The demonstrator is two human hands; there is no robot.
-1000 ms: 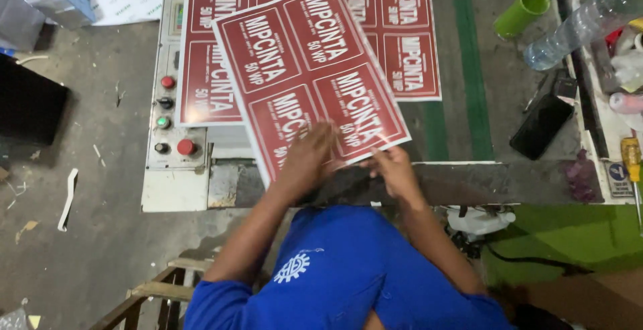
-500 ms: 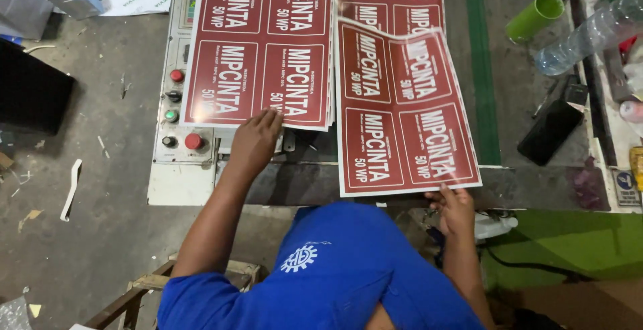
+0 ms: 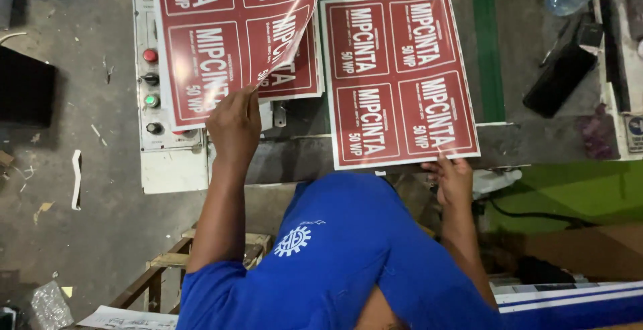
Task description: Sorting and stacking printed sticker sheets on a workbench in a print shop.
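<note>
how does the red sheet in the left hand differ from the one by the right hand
The left hand lifts its red label sheet by the lower edge, so that sheet curls with one corner bent over the stack beneath. The right-hand red label sheet lies flat on the machine bed, and the right hand only touches its lower edge. The left sheet runs out of view at the top; the right one shows whole. Both are glossy with four white-lettered panels.
</note>
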